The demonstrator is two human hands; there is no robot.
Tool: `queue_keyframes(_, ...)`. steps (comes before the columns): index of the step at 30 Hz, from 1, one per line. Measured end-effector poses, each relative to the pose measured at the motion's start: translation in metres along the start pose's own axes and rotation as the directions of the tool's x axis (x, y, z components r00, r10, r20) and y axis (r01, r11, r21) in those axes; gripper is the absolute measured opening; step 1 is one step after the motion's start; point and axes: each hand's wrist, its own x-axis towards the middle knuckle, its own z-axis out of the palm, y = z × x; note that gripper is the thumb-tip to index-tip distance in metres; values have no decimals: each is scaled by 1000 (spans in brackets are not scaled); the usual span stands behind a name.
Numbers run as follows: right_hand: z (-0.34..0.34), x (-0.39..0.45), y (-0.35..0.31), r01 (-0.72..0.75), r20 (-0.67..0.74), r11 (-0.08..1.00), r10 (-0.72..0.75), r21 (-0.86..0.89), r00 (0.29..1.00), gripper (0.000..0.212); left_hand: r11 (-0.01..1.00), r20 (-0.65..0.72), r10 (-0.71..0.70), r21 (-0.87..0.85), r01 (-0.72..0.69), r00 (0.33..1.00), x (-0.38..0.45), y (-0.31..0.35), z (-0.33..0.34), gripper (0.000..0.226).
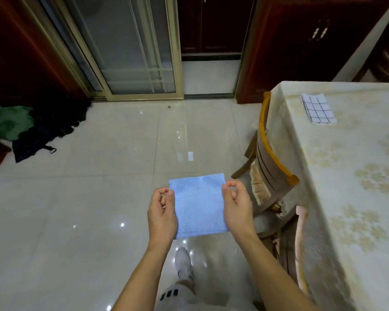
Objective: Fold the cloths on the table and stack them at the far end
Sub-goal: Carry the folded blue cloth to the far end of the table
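I hold a small light-blue dotted cloth [199,204] in the air over the tiled floor, left of the table. It is folded into a rough square. My left hand [162,212] pinches its left edge and my right hand [237,207] pinches its right edge. A folded white cloth with a dark check pattern [319,108] lies flat near the far end of the table [355,167], which is covered with a cream floral tablecloth.
A wooden chair with a yellow back rail [271,153] is tucked against the table's left side. Dark and green clothing [25,129] lies heaped on the floor at the left. Glass sliding doors [130,48] stand ahead. My shoe [183,263] is below the cloth.
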Motion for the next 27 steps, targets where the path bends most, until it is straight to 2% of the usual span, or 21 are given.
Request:
queue_keyframes(10, 88, 74, -55, 41, 6, 999, -42, 13, 999, 11, 999, 17, 0, -45, 1, 1000, 123, 35, -28, 20)
queue_keyframes(21, 116, 136, -69, 7, 32, 1000, -7, 2, 999, 12, 1000, 28, 2, -11, -2, 1000, 190, 44, -9, 21)
queue_keyframes(27, 118, 203, -74, 1, 19, 999, -1, 37, 1000, 11, 1000, 30, -2, -4, 2, 1000, 240, 58, 31, 21)
